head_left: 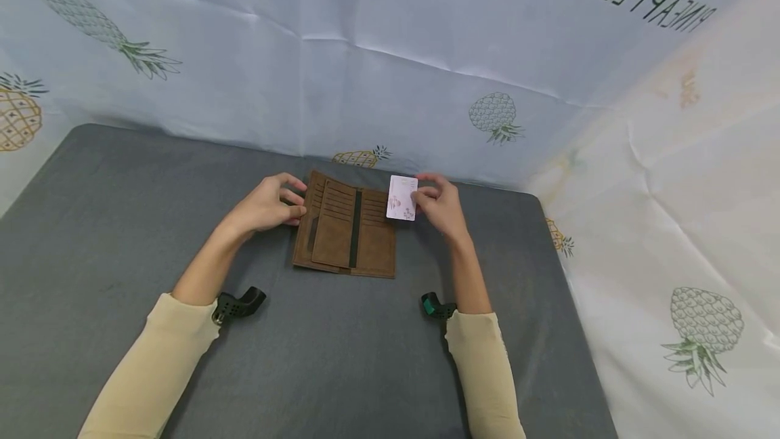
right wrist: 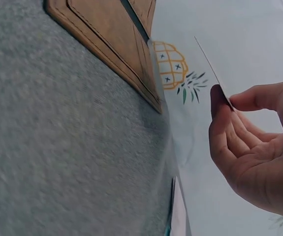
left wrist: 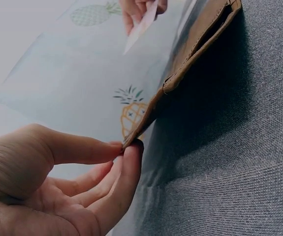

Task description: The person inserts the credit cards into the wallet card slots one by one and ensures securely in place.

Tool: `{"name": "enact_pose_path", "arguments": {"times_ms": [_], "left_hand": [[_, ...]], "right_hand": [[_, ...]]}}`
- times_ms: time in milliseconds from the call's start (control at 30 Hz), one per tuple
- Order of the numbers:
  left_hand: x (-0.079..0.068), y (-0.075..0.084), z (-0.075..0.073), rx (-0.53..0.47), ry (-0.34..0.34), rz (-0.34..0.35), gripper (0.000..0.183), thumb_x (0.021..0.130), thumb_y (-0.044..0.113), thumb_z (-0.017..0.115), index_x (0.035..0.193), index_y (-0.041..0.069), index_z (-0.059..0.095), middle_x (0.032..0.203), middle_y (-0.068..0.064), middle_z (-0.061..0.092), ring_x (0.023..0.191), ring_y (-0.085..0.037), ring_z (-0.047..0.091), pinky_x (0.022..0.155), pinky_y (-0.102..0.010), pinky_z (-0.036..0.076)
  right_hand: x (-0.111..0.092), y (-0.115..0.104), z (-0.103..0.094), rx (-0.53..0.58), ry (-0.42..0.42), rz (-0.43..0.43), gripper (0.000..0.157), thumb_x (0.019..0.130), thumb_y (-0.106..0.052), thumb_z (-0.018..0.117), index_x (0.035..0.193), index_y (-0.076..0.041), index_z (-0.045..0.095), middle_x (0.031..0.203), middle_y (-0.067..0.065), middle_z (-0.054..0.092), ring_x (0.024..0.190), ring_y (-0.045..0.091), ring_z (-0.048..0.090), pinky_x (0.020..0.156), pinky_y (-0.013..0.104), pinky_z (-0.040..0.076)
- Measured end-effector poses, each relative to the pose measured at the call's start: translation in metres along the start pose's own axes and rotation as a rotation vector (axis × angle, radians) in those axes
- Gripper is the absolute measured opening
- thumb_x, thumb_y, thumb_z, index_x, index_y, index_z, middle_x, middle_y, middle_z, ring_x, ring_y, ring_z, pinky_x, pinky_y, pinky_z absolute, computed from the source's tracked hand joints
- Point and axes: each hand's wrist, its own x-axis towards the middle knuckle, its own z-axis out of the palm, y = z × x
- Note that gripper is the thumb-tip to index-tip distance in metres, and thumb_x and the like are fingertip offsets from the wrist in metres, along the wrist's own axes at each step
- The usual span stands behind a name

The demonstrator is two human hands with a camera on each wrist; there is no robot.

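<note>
A brown bifold wallet (head_left: 332, 242) lies spread open on the grey table, with card slots on both halves and a dark strip near its middle. My left hand (head_left: 267, 205) pinches the wallet's left edge between thumb and fingers; the left wrist view shows that edge raised off the cloth, with the hand (left wrist: 77, 182) gripping it. A pale pink card (head_left: 400, 196) with a printed design is pinched upright in my right hand (head_left: 441, 205), by the wallet's upper right corner. Seen edge-on in the right wrist view, the card (right wrist: 207, 60) is a thin line above the fingertips.
Grey cloth covers the table (head_left: 341, 358). A pale curtain (head_left: 390, 73) printed with pineapples hangs behind it and along the right side. Both forearms carry dark wrist mounts (head_left: 240, 305). A thin pale object (right wrist: 178, 209), unclear in kind, shows low in the right wrist view.
</note>
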Motion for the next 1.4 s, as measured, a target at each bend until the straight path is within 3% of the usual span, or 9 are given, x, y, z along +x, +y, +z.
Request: {"name": "enact_pose_path", "arguments": {"times_ms": [267, 600, 867, 1167, 1400], "left_hand": [[0.0, 0.001, 0.001, -0.003, 0.005, 0.004, 0.053, 0.107, 0.002, 0.063, 0.155, -0.006, 0.043, 0.137, -0.033, 0.061, 0.108, -0.035, 0.074, 0.089, -0.042, 0.069], [0.0, 0.003, 0.002, 0.006, 0.016, 0.021, 0.053, 0.106, 0.001, 0.065, 0.154, -0.007, 0.044, 0.134, -0.033, 0.063, 0.098, -0.025, 0.075, 0.086, -0.04, 0.069], [-0.001, 0.004, 0.002, 0.012, 0.017, 0.019, 0.053, 0.106, 0.001, 0.065, 0.154, -0.007, 0.044, 0.134, -0.034, 0.063, 0.099, -0.028, 0.076, 0.086, -0.039, 0.069], [0.002, 0.002, 0.002, 0.016, 0.024, 0.016, 0.053, 0.106, 0.001, 0.065, 0.154, -0.007, 0.044, 0.133, -0.033, 0.063, 0.093, -0.022, 0.074, 0.082, -0.036, 0.068], [0.003, 0.001, 0.003, 0.015, 0.026, 0.005, 0.054, 0.106, 0.001, 0.065, 0.154, -0.006, 0.044, 0.133, -0.032, 0.063, 0.093, -0.022, 0.074, 0.082, -0.037, 0.068]], "right_hand": [[0.001, 0.004, 0.009, 0.066, -0.006, 0.021, 0.042, 0.099, 0.004, 0.066, 0.141, 0.005, 0.062, 0.105, 0.029, 0.079, 0.07, 0.007, 0.07, 0.068, 0.029, 0.064], [0.002, 0.009, 0.015, 0.126, -0.04, 0.022, 0.041, 0.1, 0.005, 0.067, 0.141, 0.006, 0.06, 0.102, 0.023, 0.08, 0.07, 0.007, 0.072, 0.069, 0.028, 0.066], [0.003, 0.012, 0.016, 0.158, -0.069, 0.043, 0.042, 0.1, 0.007, 0.065, 0.141, 0.006, 0.059, 0.094, 0.008, 0.078, 0.072, 0.008, 0.072, 0.07, 0.025, 0.066], [0.005, 0.018, 0.021, 0.18, -0.093, 0.057, 0.042, 0.099, 0.01, 0.066, 0.141, 0.005, 0.059, 0.088, 0.0, 0.074, 0.075, 0.01, 0.072, 0.071, 0.027, 0.068], [0.005, 0.019, 0.022, 0.18, -0.107, 0.053, 0.042, 0.099, 0.012, 0.066, 0.14, 0.006, 0.057, 0.093, 0.007, 0.074, 0.074, 0.012, 0.073, 0.071, 0.028, 0.069]]}}
